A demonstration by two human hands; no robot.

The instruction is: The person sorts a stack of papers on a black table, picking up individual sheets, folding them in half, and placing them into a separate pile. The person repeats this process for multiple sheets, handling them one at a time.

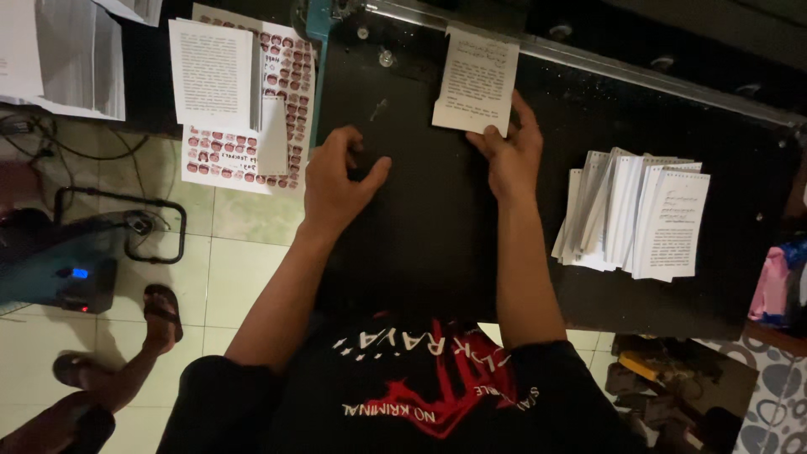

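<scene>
My right hand (510,150) grips the lower edge of a small stack of white printed pages (477,80) that lies on the black table (420,219), pushed up against a metal rail (588,63) at the far side. My left hand (336,181) rests on the black surface a little to the left, fingers curled and thumb out, with nothing in it. A fanned pile of similar printed booklets (635,214) lies to the right of my right arm.
White printed sheets (212,71) and a sheet with rows of small red pictures (290,92) lie at the left edge. More paper stacks (59,55) sit far left. Another person's sandalled foot (160,315), cables and a dark box (59,273) are on the tiled floor.
</scene>
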